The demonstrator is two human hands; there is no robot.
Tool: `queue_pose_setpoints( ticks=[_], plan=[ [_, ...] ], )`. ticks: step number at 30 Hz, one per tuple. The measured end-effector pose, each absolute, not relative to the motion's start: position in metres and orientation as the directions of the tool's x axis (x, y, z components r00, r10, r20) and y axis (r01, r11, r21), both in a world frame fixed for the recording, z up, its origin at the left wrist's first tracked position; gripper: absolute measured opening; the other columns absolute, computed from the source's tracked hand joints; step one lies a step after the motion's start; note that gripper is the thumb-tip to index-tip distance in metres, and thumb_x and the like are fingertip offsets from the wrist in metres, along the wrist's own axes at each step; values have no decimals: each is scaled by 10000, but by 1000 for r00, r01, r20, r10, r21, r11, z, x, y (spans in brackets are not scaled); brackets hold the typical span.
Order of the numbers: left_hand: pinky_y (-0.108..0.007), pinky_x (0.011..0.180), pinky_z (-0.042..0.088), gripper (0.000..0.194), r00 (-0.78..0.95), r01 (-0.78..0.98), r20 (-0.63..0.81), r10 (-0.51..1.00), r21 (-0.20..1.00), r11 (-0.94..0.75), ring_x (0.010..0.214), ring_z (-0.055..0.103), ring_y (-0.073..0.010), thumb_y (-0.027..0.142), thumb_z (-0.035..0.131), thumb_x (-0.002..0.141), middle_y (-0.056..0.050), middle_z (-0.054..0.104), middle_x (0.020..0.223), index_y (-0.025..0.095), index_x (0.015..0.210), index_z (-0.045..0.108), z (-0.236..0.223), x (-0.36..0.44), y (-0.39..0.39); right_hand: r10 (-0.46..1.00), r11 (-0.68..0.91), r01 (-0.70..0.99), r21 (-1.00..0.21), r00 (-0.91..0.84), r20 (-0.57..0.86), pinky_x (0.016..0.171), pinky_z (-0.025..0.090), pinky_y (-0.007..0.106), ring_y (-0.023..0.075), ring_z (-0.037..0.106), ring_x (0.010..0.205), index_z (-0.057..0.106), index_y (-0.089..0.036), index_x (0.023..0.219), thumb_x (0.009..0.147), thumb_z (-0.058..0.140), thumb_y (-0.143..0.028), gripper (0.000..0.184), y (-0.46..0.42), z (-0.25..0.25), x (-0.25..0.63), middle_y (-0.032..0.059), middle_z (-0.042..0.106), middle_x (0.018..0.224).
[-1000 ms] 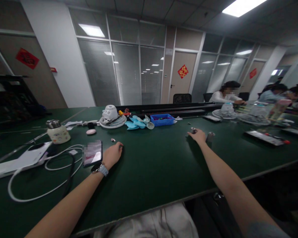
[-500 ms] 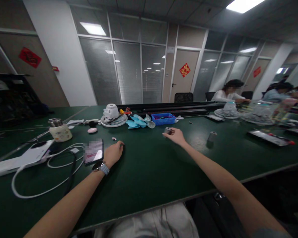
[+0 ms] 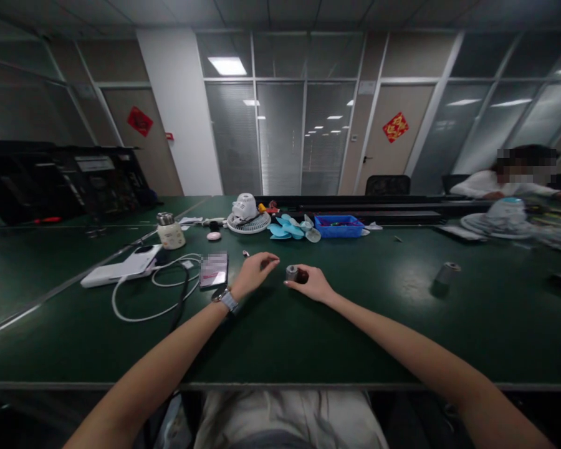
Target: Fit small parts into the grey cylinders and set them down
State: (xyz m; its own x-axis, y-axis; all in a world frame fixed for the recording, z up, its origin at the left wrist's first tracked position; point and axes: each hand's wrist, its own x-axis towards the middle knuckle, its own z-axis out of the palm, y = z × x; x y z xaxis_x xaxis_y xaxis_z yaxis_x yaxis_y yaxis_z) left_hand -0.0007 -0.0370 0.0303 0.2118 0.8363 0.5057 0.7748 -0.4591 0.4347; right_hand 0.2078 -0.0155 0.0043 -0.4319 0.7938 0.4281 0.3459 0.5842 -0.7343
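My right hand (image 3: 311, 284) grips a small grey cylindrical part (image 3: 292, 272) just above the green table (image 3: 355, 324), near its middle. Close to its left is my left hand (image 3: 256, 271), wearing a wristwatch, fingers curled in a loose pinch with nothing plainly visible in them. A phone (image 3: 214, 270) lies just left of that hand. A second grey cylinder (image 3: 444, 273) stands on the table far to the right.
A white fan body (image 3: 246, 213), blue fan blades (image 3: 287, 229) and a blue tray (image 3: 339, 225) sit at the back. A small bottle (image 3: 170, 231), white charger (image 3: 121, 268) and looping cables (image 3: 154, 299) lie left. Another person (image 3: 505, 181) sits at far right.
My right hand picked up one grey cylinder from the right side and carried it left to the table's middle. My left hand lifted towards it. The view turned left.
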Motion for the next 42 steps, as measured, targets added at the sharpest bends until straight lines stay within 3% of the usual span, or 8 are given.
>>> queue_pose_setpoints(
  ticks=[3, 9, 17, 24, 31, 35, 38, 42],
  plan=[
    [-243, 684, 432, 363, 314, 663, 512, 799, 484, -571, 746, 577, -132, 462, 496, 846, -34, 658, 896, 215, 1057, 660, 38, 17, -44, 773, 618, 370, -694, -448, 450, 683, 484, 275, 166, 631, 751, 660, -183, 998, 684, 710, -380, 374, -15, 2, 208, 32, 691, 867],
    [-241, 646, 412, 369, 294, 660, 509, 809, 504, -557, 705, 559, -128, 484, 527, 822, -39, 637, 818, 230, 1018, 708, 36, 27, -45, 751, 651, 401, -645, -465, 469, 598, 435, 242, 143, 596, 667, 666, -176, 928, 718, 672, -382, 294, -17, 3, 206, 17, 675, 775],
    [-233, 672, 411, 321, 274, 658, 476, 836, 541, -523, 732, 568, -132, 464, 576, 793, -34, 666, 798, 213, 902, 745, 39, 27, -36, 761, 642, 426, -637, -455, 463, 606, 444, 258, 158, 600, 668, 666, -179, 989, 700, 682, -413, 371, -17, 2, 206, 28, 683, 794],
    [-246, 674, 424, 344, 185, 633, 563, 805, 558, -536, 764, 575, -143, 473, 540, 815, -44, 678, 838, 214, 930, 735, 51, 18, -42, 779, 619, 421, -663, -440, 448, 648, 468, 271, 166, 619, 715, 665, -175, 994, 698, 681, -462, 413, -19, 4, 208, 38, 693, 836],
    [-243, 681, 435, 286, 334, 741, 268, 904, 519, -427, 756, 602, -157, 468, 594, 764, -24, 703, 850, 269, 904, 745, 26, -27, -31, 788, 606, 429, -670, -439, 432, 729, 489, 307, 189, 632, 816, 648, -188, 1086, 682, 688, -495, 508, -19, 6, 210, 56, 693, 957],
    [-236, 708, 444, 297, 380, 733, 201, 903, 530, -426, 779, 620, -167, 462, 616, 740, -28, 711, 861, 265, 920, 745, 19, -31, -28, 787, 605, 426, -672, -447, 425, 729, 496, 308, 185, 633, 816, 646, -189, 1090, 686, 680, -507, 514, -21, 6, 210, 54, 689, 969],
    [-245, 733, 447, 343, 355, 723, 212, 910, 556, -411, 804, 626, -177, 483, 566, 769, -26, 713, 896, 251, 957, 734, 19, -30, -28, 789, 598, 396, -697, -442, 426, 737, 501, 307, 184, 639, 814, 655, -188, 1069, 684, 692, -485, 488, -22, 4, 206, 54, 695, 947],
    [-256, 661, 442, 474, 184, 748, 265, 947, 588, -309, 732, 623, -178, 495, 375, 864, -25, 699, 798, 204, 1097, 668, 13, -29, -25, 831, 548, 338, -765, -322, 453, 739, 510, 300, 179, 648, 808, 654, -169, 1050, 682, 701, -453, 468, -2, 10, 221, 65, 698, 942]
  ],
)
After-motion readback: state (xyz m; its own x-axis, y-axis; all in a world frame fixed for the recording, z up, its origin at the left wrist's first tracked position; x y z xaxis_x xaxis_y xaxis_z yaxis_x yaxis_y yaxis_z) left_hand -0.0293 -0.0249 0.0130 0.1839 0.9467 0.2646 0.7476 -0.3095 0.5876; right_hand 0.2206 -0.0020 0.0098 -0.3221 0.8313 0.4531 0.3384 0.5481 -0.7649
